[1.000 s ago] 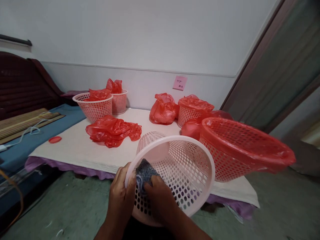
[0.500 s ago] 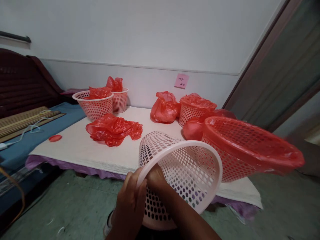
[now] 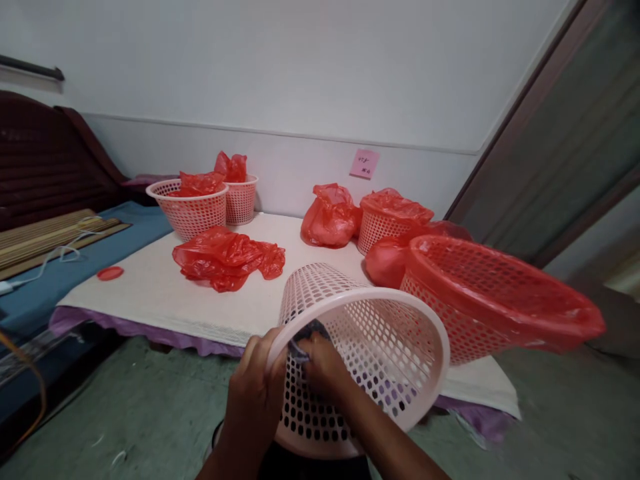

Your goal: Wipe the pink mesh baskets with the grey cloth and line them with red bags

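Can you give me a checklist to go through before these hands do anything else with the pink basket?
1. Left hand holding the pink basket by its rim: ok.
2. Right hand inside the basket, holding the dark cloth: ok.
3. Basket's open mouth turned so you can see in: ok.
4. Loose red bag on the white cover lying apart from the basket: ok.
5. Basket not touching the red-covered basket on the right: cannot tell, they overlap in this view.
6. Basket standing upright: not ok, it is tipped over sideways.
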A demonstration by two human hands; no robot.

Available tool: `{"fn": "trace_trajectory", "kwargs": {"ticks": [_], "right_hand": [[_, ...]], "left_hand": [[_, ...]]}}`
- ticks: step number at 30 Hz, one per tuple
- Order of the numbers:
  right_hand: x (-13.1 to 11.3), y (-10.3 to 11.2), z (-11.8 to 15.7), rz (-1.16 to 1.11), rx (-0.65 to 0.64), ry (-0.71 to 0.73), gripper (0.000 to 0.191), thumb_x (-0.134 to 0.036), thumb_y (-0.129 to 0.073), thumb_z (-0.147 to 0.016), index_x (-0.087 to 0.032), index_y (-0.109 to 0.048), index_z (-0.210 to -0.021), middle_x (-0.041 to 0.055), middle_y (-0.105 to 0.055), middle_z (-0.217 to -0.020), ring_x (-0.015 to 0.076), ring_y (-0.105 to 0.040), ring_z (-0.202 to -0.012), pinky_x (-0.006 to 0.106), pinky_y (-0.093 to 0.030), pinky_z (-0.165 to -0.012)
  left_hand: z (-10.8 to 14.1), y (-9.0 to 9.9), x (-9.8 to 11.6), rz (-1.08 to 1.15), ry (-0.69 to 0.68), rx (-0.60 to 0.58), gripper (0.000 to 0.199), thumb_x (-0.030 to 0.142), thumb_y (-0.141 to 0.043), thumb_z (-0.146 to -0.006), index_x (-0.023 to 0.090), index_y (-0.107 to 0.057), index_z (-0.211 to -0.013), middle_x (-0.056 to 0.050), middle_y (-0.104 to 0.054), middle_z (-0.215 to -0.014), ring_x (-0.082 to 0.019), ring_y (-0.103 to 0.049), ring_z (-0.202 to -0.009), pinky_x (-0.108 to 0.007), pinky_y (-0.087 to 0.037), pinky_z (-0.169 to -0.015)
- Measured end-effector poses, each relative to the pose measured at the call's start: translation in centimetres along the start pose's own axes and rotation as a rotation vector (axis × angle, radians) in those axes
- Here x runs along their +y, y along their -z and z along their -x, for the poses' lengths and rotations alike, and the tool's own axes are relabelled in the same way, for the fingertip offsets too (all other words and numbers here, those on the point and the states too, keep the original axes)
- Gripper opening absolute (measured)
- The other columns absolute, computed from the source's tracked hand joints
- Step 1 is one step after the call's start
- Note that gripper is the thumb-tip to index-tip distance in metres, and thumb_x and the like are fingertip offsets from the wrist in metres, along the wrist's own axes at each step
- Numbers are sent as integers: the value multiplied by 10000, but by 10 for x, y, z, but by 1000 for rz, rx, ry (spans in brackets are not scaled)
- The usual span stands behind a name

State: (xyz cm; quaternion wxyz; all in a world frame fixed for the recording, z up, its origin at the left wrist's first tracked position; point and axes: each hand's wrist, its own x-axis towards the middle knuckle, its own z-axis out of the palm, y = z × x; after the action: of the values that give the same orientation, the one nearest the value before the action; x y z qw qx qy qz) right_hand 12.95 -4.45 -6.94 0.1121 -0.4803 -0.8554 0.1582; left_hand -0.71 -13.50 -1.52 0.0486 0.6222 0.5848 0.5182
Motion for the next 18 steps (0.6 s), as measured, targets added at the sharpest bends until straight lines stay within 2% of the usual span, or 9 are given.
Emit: {"fn": "trace_trajectory", "kwargs": {"ticks": [2,5,8,11,16,18], "right_hand": [[-9,-1,24,5,15,68,235,-131,-497,-781,-250,-672,-882,31,-595,-894,164,-545,-806,251,-387,-686],[-8,10,55,165,18,172,212,-116,-527,-762,-252,-668,-843,35,-593,-884,187,-545,-787,270,-354,-622],[5,27,74,412,6,141,147,-115,-582,-760,-221,-675,-718,72,-623,-833,239,-570,-779,307,-338,-593],[14,38,85,517,70,89,153,-92,-633,-725,-212,-664,-636,82,-624,-761,242,-559,-734,319,-322,-572],[3,24,107,465,204,319,121,-239,-728,-701,-249,-625,-639,29,-576,-690,200,-517,-667,322,-305,-548],[0,14,112,488,268,348,119,-304,-737,-707,-259,-626,-704,30,-588,-726,216,-524,-699,340,-341,-595]], "left_hand": [[-5,1,-2,-32,-21,31,281,231,-420,-924,204,-531,-1180,-49,-608,-986,-179,-599,-937,-289,-468,-822],[-11,3,-6,-58,-17,38,282,247,-415,-925,187,-545,-1168,-62,-621,-992,-189,-595,-945,-300,-459,-834],[-15,4,-6,-40,9,29,283,262,-415,-929,186,-556,-1162,-67,-627,-1025,-187,-588,-983,-305,-446,-867],[-20,3,-5,-42,12,29,287,276,-417,-930,172,-564,-1153,-76,-628,-1028,-190,-582,-992,-318,-439,-879],[-36,6,-4,-55,-2,23,319,303,-402,-934,126,-574,-1135,-111,-625,-1032,-214,-571,-1008,-354,-425,-902],[-44,8,-2,-53,-8,2,335,322,-402,-932,119,-579,-1132,-119,-625,-1034,-226,-570,-1014,-366,-422,-907]]}}
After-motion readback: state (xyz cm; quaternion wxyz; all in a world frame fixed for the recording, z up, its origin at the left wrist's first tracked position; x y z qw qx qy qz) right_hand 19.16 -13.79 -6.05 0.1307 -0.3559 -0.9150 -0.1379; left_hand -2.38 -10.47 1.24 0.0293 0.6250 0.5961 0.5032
